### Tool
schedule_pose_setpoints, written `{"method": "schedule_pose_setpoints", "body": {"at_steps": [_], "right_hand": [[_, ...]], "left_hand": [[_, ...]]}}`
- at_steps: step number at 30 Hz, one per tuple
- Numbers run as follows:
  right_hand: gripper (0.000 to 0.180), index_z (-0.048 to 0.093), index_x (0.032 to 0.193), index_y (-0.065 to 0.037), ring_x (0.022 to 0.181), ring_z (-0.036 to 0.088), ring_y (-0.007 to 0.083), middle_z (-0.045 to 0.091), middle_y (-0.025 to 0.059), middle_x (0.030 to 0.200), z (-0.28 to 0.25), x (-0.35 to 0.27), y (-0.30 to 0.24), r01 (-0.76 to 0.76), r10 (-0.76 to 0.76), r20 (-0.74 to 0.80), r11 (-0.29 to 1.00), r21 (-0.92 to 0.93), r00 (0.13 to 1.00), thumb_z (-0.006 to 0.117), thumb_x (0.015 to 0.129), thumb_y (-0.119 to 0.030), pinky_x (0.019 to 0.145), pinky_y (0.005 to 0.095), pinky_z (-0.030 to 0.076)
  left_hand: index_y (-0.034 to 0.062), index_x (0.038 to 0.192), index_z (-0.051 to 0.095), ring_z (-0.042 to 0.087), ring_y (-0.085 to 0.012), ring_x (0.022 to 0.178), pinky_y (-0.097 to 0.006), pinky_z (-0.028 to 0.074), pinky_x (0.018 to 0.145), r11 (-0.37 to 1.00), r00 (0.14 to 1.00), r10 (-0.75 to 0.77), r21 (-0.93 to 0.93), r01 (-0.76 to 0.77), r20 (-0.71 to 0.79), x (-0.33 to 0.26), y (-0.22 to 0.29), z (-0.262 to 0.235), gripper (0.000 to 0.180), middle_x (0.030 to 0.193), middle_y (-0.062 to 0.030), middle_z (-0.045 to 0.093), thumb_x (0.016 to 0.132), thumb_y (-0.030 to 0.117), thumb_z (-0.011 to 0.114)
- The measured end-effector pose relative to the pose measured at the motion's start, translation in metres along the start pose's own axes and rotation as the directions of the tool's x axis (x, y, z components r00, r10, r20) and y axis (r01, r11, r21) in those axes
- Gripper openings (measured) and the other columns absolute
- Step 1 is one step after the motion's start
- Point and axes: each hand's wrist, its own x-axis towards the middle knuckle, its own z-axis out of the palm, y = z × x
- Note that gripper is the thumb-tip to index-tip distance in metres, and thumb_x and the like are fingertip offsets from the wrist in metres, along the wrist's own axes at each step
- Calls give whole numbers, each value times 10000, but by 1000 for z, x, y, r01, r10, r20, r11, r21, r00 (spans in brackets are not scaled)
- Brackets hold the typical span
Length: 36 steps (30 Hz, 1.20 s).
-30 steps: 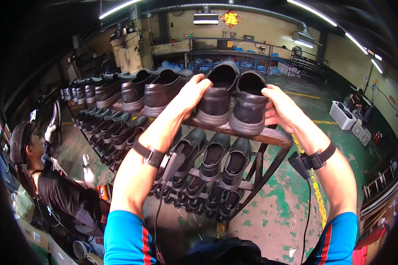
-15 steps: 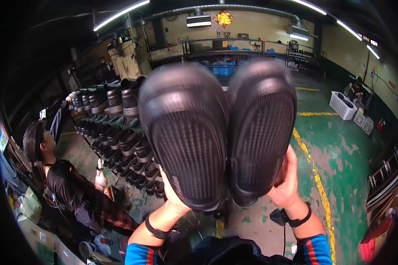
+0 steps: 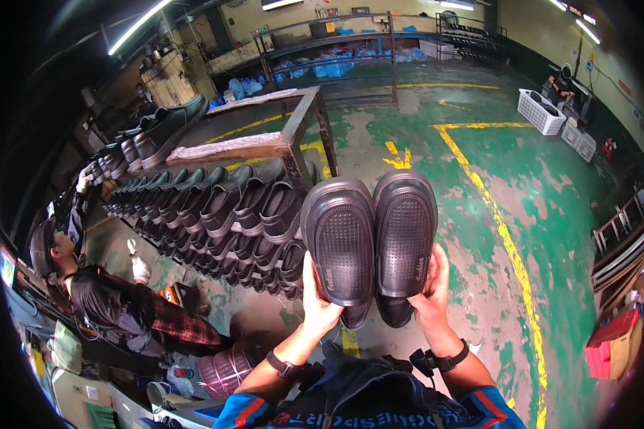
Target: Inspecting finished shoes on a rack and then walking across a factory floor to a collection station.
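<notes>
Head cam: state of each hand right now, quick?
Left hand: closed on the left black shoe, sole facing the camera.
Right hand: closed on the right black shoe, sole facing the camera.

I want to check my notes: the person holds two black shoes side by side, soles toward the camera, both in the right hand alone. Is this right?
Not quite. The head view shows one shoe per hand: the left hand holds the left shoe, the right hand holds the right shoe. The rest is right.
</notes>
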Motion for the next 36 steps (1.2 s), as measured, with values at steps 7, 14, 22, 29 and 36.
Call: {"method": "schedule_pose_setpoints", "body": {"at_steps": [7, 14, 22, 29, 36], "right_hand": [[908, 144, 1447, -47, 1284, 370, 204, 330, 102, 1414, -16, -17, 8, -92, 91, -21, 996, -9, 996, 640, 697, 86, 1037, 331, 349], [909, 185, 1444, -51, 1196, 471, 186, 407, 66, 1356, -14, -25, 19, -162, 163, -41, 987, 11, 986, 711, 706, 16, 986, 320, 414], [943, 112, 1454, -25, 1243, 429, 205, 361, 107, 1393, -10, -26, 23, -233, 231, 44, 972, 25, 972, 723, 736, -14, 1019, 340, 382], [914, 107, 1453, 5, 1293, 376, 222, 337, 119, 1420, -15, -31, 25, -238, 232, 76, 967, 85, 970, 576, 673, 92, 1080, 349, 290], [902, 159, 1450, 3, 1286, 388, 227, 359, 130, 1412, -20, -39, 13, -370, 370, 20, 929, 30, 929, 585, 656, 50, 1073, 342, 292]], "left_hand": [[75, 1472, -19, 382, -243, 1287, -365, 339, 1057, 996, 999, -48, -72, 47, -24, -20, -18, 9, 1050, 1451, -151, 280, 731, -33, 717], [79, 1472, 4, 412, -251, 1265, -371, 345, 1053, 995, 994, -70, -82, 63, -88, -37, -31, -3, 1068, 1424, -161, 316, 715, -2, 752], [48, 1470, 28, 429, -251, 1250, -372, 355, 1042, 972, 960, -219, -129, 198, -173, -43, -18, -1, 1015, 1415, -164, 329, 743, 59, 737], [-20, 1457, 86, 289, -259, 1348, -358, 254, 1096, 987, 982, -135, 71, 145, -131, -50, -17, -1, 925, 1468, -183, 255, 755, 34, 686], [-16, 1460, 73, 274, -254, 1357, -343, 214, 1111, 950, 949, -298, 65, 306, -107, -63, -19, 2, 917, 1474, -184, 242, 716, -76, 605]]}}
